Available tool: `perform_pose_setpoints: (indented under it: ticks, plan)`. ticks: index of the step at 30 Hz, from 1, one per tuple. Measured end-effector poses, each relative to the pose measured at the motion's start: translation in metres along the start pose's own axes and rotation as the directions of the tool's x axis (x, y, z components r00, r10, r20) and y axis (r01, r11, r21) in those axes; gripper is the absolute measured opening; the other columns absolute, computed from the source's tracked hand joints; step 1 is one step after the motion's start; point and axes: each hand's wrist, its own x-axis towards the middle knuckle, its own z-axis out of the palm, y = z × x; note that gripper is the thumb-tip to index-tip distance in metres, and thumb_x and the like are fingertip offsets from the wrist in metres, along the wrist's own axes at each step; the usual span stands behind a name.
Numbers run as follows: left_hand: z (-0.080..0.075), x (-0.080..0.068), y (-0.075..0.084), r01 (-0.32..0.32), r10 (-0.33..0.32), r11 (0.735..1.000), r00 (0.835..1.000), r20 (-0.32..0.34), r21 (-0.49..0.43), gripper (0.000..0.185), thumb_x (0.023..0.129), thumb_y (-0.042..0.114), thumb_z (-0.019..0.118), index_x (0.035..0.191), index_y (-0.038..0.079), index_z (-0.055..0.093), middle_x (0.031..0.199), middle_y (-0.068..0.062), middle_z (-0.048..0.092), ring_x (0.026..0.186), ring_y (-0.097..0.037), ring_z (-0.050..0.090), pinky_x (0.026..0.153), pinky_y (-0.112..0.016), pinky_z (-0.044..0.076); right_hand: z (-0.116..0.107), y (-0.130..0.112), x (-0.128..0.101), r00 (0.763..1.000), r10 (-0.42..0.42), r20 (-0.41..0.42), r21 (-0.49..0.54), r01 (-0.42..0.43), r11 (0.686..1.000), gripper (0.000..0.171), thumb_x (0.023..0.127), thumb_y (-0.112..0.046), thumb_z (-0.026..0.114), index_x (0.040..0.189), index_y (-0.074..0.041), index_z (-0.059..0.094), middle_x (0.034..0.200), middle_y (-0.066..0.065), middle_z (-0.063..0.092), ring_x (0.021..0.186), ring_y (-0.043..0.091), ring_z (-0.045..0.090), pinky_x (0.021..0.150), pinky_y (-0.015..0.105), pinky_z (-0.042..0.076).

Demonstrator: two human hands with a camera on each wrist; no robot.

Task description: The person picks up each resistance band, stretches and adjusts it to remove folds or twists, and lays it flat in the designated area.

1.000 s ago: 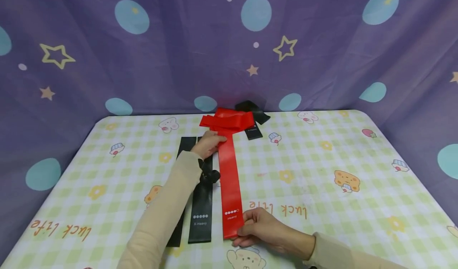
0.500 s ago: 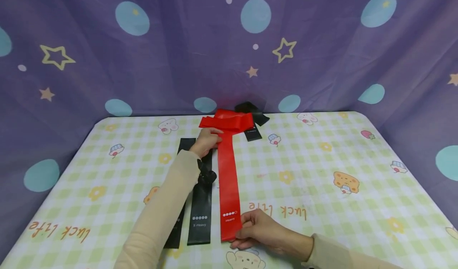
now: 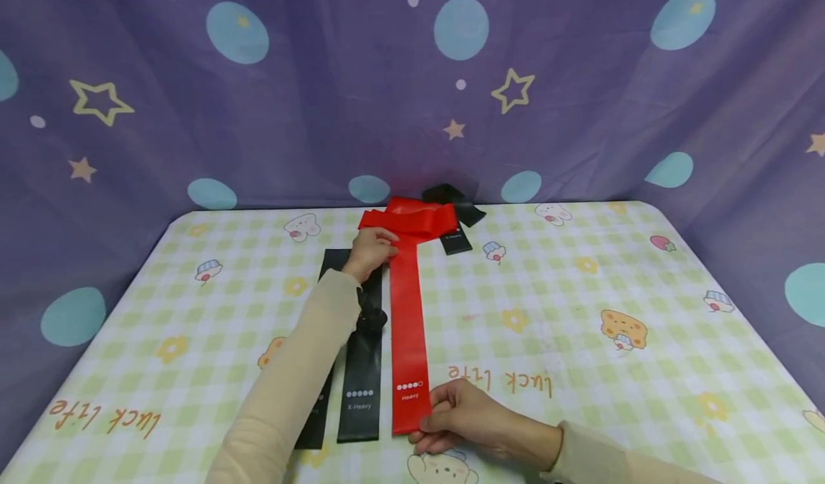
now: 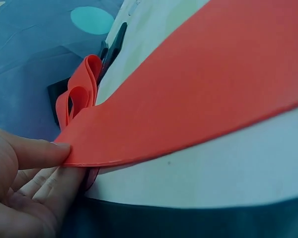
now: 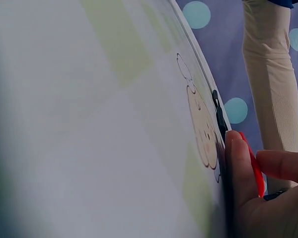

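Smooth, rubbery red band (image 3: 407, 326) with a soft satin sheen, printed in small white lettering, pinched flat at each end. Matt black bands (image 3: 361, 369) of the same elastic sheet alongside, and a crumpled red-and-black heap (image 3: 419, 215) of it beyond. Beneath, a checked tablecloth (image 3: 580, 312), smooth and faintly glossy, cartoon-printed. Behind, a draped purple cloth backdrop (image 3: 580, 97), matt, softly creased. Fine ribbed beige knit on the sleeves (image 3: 290, 391).
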Motion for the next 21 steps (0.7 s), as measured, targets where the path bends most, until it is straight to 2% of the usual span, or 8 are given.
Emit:
perform_pose_setpoints:
  ticks: [8, 15, 21]
  plan:
    - [0.0023, -0.0001, 0.0019, -0.041, 0.042, 0.995, 0.999, -0.01, 0.093, 0.02, 0.084, 0.003, 0.064, 0.103, 0.001, 0.068, 0.09, -0.014, 0.067, 0.06, -0.015, 0.056, 0.059, -0.024, 0.053, -0.0021, 0.0018, -0.0025, 0.999, 0.014, 0.034, -0.028, -0.013, 1.0, 0.006, 0.088, -0.007, 0.062, 0.086, -0.003, 0.06, 0.085, 0.012, 0.074, 0.068, 0.011, 0.071, 0.062, 0.021, 0.057]
    - [0.0034, -0.0043, 0.0063, -0.067, 0.073, 0.977, 0.997, -0.024, 0.203, 0.018, 0.083, 0.004, 0.065, 0.101, 0.0, 0.069, 0.09, -0.015, 0.067, 0.067, -0.018, 0.058, 0.065, -0.028, 0.055, -0.0024, 0.0014, -0.0046, 0.997, 0.032, 0.066, -0.052, -0.029, 0.998, 0.006, 0.089, -0.008, 0.062, 0.087, -0.001, 0.061, 0.081, 0.009, 0.074, 0.064, 0.008, 0.069, 0.06, 0.02, 0.057]
    - [0.003, -0.0035, 0.0064, -0.099, 0.117, 0.96, 0.992, -0.053, 0.262, 0.017, 0.082, 0.004, 0.065, 0.098, 0.001, 0.07, 0.091, -0.016, 0.068, 0.078, -0.022, 0.059, 0.069, -0.031, 0.054, -0.003, -0.0002, -0.0055, 1.0, 0.016, 0.023, -0.11, -0.013, 0.994, 0.009, 0.089, -0.007, 0.062, 0.09, 0.002, 0.062, 0.081, 0.012, 0.073, 0.064, 0.009, 0.069, 0.059, 0.022, 0.057]
